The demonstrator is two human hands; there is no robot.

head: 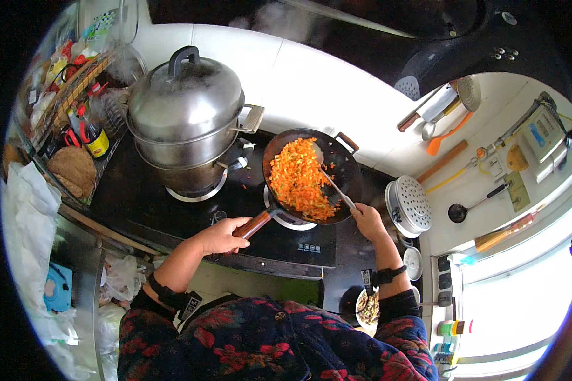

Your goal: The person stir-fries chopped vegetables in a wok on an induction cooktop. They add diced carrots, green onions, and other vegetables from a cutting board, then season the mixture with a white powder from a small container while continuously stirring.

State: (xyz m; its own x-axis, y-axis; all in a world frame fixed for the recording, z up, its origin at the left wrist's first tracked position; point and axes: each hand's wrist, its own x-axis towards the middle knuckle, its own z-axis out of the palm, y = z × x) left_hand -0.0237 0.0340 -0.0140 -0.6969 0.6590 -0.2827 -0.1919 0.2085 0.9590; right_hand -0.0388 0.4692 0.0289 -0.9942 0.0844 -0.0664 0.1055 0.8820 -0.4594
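My left hand (225, 235) grips the wooden handle (255, 225) of a dark wok (348, 166) over the right burner of a black gas stove. Chopped orange and yellow-green vegetables (295, 178), which look like diced carrot, fill the left and lower parts of the wok. In my right hand (367, 220) is the handle of a metal spatula (336, 185). Its blade reaches into the wok at the edge of the vegetables and is partly covered by them.
A steaming lidded metal steamer pot (186, 109) stands on the left burner. Bottles (93, 135) and a basket rack crowd the left wall. Right of the wok are a perforated steamer tray (409, 205) and a bowl of chopped food (368, 307). A range hood (362, 38) hangs above.
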